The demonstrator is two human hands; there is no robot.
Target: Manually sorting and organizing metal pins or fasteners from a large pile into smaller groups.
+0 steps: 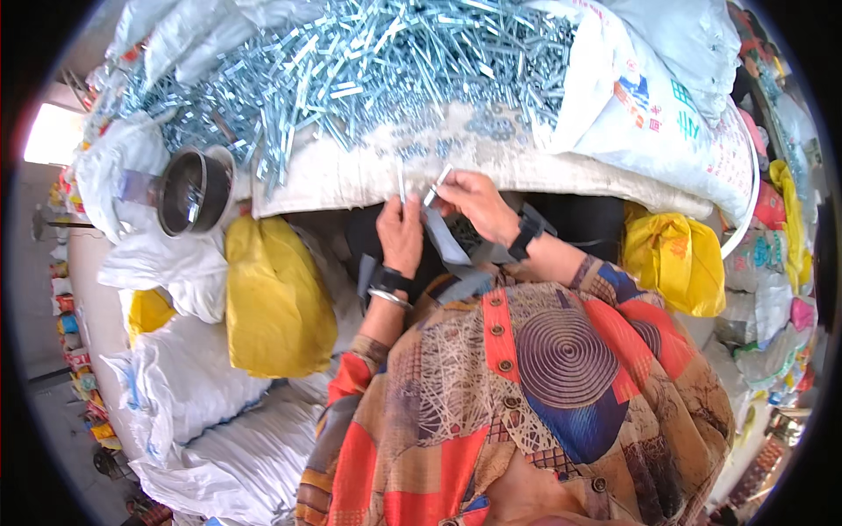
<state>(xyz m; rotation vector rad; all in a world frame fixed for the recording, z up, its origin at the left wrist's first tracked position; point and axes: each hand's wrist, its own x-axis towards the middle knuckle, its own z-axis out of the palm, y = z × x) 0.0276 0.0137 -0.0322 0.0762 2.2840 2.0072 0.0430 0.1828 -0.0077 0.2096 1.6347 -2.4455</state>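
Note:
At the near edge of a white cloth-covered work surface (307, 188), my two hands are close together in front of my body. My left hand (401, 235) pinches a short, thin, light metal strip (401, 178) that points away from me. Beside it, my right hand (476, 203) has its fingers closed on another shiny metal strip (436, 186), which is tilted. Just beyond both hands lies a large heap of similar silvery metal strips (368, 66). Below the right hand hangs a grey band of material (449, 241). Each wrist carries a dark band.
A dark round bowl (194, 191) stands at the surface's left edge. Yellow bags hang at the left (276, 298) and right (675, 263). A white printed sack (640, 105) lies at the far right. White sacks (202, 386) fill the lower left. Small flat pieces (491, 121) lie before the heap.

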